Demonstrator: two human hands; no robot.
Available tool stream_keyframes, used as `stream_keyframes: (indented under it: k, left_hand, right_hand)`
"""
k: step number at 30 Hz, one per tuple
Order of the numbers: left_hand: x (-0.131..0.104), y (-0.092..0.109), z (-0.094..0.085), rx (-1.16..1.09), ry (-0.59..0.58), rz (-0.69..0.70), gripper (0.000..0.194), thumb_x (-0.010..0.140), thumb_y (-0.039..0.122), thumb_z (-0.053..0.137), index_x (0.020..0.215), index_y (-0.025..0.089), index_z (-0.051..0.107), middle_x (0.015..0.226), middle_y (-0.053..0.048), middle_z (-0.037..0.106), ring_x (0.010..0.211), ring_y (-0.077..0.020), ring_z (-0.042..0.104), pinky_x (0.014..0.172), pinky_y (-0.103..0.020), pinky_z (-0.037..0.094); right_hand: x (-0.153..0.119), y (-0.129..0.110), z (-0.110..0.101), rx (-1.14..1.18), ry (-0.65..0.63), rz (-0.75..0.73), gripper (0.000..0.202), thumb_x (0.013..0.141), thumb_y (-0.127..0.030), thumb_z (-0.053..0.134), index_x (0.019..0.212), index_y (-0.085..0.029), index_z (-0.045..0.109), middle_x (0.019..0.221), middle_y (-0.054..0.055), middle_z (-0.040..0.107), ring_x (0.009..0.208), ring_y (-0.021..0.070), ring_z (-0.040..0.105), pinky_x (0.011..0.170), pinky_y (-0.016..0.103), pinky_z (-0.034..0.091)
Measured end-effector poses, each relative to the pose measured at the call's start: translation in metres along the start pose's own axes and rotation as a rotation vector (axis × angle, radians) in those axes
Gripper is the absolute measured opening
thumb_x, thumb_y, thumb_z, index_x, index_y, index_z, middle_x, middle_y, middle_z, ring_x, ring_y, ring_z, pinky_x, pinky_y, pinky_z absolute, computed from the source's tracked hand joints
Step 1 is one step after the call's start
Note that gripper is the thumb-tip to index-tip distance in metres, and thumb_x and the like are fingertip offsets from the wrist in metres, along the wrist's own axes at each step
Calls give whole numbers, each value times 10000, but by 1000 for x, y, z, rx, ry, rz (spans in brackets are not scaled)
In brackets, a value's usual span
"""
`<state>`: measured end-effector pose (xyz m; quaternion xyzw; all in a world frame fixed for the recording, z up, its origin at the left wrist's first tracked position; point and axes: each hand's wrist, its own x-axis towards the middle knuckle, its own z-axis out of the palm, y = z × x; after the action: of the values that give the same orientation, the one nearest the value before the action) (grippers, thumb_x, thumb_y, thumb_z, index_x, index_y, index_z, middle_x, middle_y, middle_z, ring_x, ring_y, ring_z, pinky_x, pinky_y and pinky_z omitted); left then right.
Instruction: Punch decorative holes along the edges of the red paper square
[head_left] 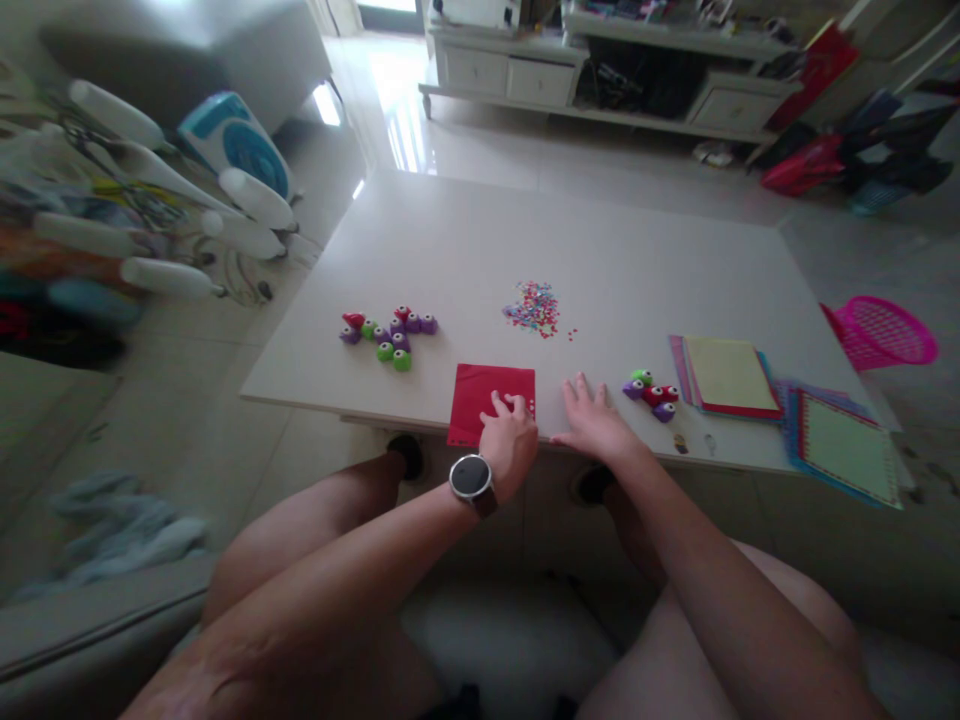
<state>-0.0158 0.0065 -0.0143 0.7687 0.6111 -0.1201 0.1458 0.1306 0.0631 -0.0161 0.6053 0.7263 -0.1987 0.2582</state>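
A square sheet of red paper lies at the table's front edge, with small pale marks along its right side. My left hand, with a round watch on the wrist, rests on the paper's lower right part. Its fingers are bent and apart; the thumb is hard to make out, and I see nothing held. To the right of the sheet, my right hand lies flat on the white table, fingers spread. Just right of it sit several small coloured pieces with round white tops. Beyond the paper is a pile of multicoloured confetti.
More purple, green and red pieces stand at the left of the table. Stacks of coloured paper and green-topped sheets lie at right, near two small items. A pink basket is beyond the right edge.
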Motion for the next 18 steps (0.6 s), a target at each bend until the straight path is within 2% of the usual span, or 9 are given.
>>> stream_keyframes:
  k: [12, 18]
  left_hand:
    - [0, 0, -1, 32, -3, 0, 511, 1099, 249, 491, 1556, 37, 571, 1607, -310, 491, 1546, -528, 417, 1022, -586, 632]
    - [-1, 0, -2, 23, 1, -2, 508, 1094, 231, 496, 1562, 49, 570, 1610, -307, 491, 1548, -524, 418, 1036, -593, 623]
  right_hand:
    - [0, 0, 0, -2, -3, 6, 1280, 864, -749, 747, 1770, -107, 111, 1817, 273, -48, 1629, 600, 115, 1245, 668, 376]
    - [-1, 0, 0, -6, 3, 7, 1174, 916, -602, 762, 1773, -128, 116, 1820, 260, -47, 1633, 591, 113, 1244, 664, 383]
